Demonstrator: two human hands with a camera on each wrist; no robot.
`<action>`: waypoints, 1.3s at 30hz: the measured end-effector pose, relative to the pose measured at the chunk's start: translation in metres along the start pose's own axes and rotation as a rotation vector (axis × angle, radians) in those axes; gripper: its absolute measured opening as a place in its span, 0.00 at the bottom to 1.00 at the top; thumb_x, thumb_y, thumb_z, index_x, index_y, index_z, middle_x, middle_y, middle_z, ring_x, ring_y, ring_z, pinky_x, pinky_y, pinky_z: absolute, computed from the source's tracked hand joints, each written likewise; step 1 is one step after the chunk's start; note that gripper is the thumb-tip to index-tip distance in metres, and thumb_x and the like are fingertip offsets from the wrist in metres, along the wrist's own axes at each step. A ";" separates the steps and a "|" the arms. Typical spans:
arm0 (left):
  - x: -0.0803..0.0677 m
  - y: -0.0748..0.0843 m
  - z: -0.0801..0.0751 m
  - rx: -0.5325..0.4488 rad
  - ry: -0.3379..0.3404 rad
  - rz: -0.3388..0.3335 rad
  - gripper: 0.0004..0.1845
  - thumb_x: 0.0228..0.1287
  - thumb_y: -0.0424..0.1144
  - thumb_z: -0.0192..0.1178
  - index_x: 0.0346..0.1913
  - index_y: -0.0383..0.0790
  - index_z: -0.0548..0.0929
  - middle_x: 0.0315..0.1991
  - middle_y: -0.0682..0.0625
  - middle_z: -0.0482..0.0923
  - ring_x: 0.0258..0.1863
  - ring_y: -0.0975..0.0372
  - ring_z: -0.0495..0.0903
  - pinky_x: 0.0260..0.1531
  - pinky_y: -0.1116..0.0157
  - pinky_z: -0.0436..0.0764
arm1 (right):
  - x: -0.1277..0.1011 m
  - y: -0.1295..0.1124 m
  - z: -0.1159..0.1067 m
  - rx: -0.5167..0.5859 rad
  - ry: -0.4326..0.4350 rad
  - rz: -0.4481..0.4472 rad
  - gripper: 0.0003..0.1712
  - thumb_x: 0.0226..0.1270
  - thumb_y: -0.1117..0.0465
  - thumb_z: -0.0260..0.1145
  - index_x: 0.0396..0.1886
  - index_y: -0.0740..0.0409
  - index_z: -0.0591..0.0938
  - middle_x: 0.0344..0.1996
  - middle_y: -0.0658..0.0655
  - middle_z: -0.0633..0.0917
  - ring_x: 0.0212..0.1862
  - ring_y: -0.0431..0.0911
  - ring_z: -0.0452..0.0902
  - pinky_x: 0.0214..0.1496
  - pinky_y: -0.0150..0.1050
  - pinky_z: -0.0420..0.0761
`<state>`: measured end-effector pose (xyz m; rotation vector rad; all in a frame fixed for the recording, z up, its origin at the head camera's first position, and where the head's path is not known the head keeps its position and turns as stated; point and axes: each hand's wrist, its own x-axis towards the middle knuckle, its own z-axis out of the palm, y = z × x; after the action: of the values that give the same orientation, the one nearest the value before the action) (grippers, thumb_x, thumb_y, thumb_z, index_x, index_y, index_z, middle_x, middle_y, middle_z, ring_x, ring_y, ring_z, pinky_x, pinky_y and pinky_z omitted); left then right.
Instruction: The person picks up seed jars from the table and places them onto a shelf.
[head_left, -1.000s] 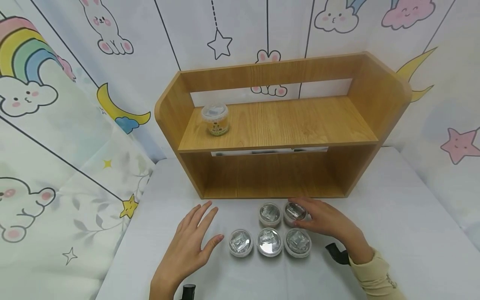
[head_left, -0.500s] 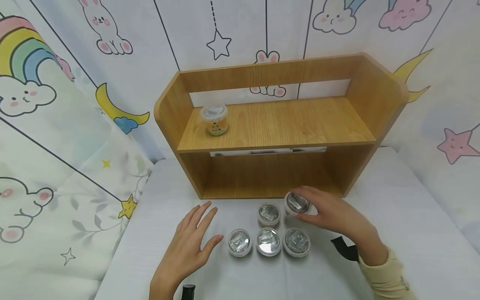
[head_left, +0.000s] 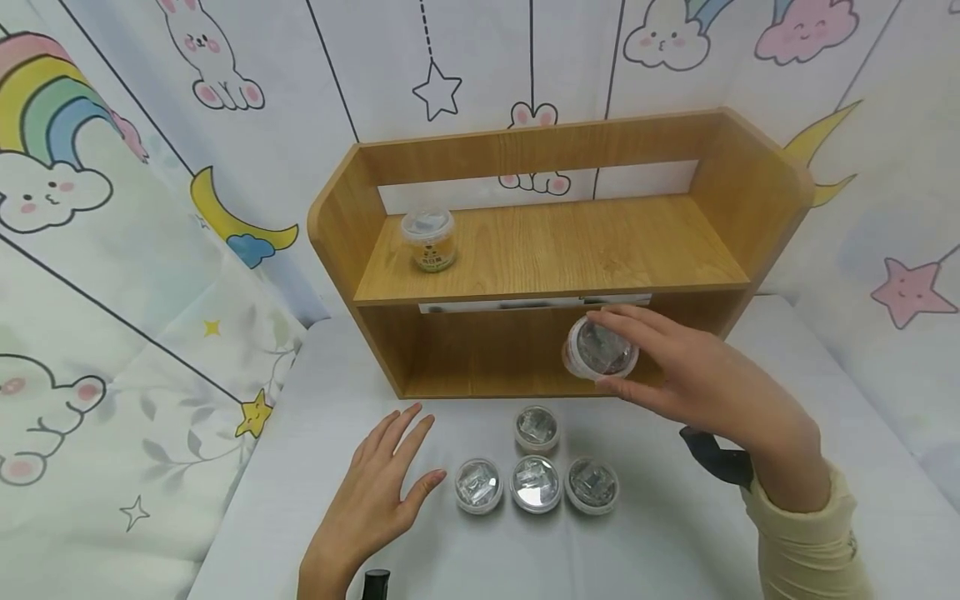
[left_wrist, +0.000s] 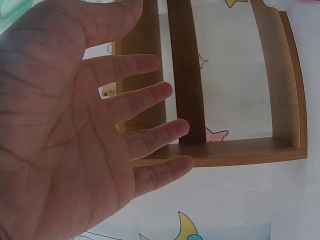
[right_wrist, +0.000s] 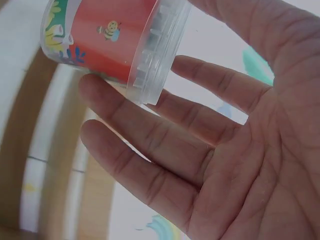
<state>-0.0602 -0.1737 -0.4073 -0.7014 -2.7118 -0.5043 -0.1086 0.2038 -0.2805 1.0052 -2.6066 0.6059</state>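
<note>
In my right hand I hold a small clear plastic jar by its lid, thumb on one side and fingers on the other. It is raised in front of the shelf's lower compartment. The right wrist view shows a red label with a small bee on that jar. My left hand lies over the table with its fingers spread, holding nothing; its palm shows in the left wrist view. Beside it stand several lidded jars: one behind and a front row with a left, middle and right jar.
A two-level wooden shelf stands at the back of the white table. A jar with a yellow label sits at the left of its upper board. A cartoon-printed cloth hangs behind and to the left.
My right hand has lifted the back right jar off the table and carried it up toward the shelf, tilting it. The left hand has stayed in place.
</note>
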 end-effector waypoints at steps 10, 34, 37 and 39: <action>-0.001 -0.001 0.001 -0.007 0.013 0.008 0.35 0.63 0.51 0.67 0.69 0.41 0.72 0.72 0.46 0.63 0.69 0.46 0.62 0.60 0.41 0.67 | 0.038 -0.001 -0.040 -0.035 0.075 -0.068 0.43 0.54 0.58 0.79 0.69 0.53 0.72 0.59 0.57 0.79 0.52 0.50 0.79 0.46 0.50 0.83; -0.001 -0.002 0.002 -0.001 -0.016 -0.023 0.35 0.64 0.53 0.65 0.70 0.42 0.72 0.72 0.46 0.63 0.70 0.46 0.61 0.61 0.41 0.67 | 0.137 0.018 -0.063 -0.028 -0.149 0.033 0.38 0.65 0.51 0.71 0.71 0.56 0.69 0.55 0.59 0.79 0.48 0.52 0.76 0.48 0.49 0.82; 0.000 -0.001 0.001 -0.002 -0.018 -0.026 0.35 0.64 0.53 0.65 0.69 0.42 0.72 0.72 0.45 0.64 0.70 0.46 0.61 0.61 0.40 0.67 | 0.147 0.023 -0.061 -0.010 -0.195 0.081 0.38 0.65 0.47 0.70 0.71 0.54 0.70 0.51 0.58 0.80 0.45 0.52 0.78 0.44 0.46 0.82; 0.000 -0.002 0.001 0.000 -0.025 -0.030 0.34 0.64 0.54 0.65 0.70 0.43 0.72 0.72 0.46 0.63 0.70 0.46 0.61 0.61 0.41 0.66 | 0.154 0.028 -0.058 0.003 -0.225 0.105 0.38 0.64 0.45 0.70 0.71 0.52 0.70 0.49 0.57 0.80 0.43 0.51 0.79 0.43 0.45 0.82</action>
<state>-0.0610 -0.1748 -0.4085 -0.6725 -2.7498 -0.5062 -0.2315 0.1628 -0.1757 0.9943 -2.8704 0.5494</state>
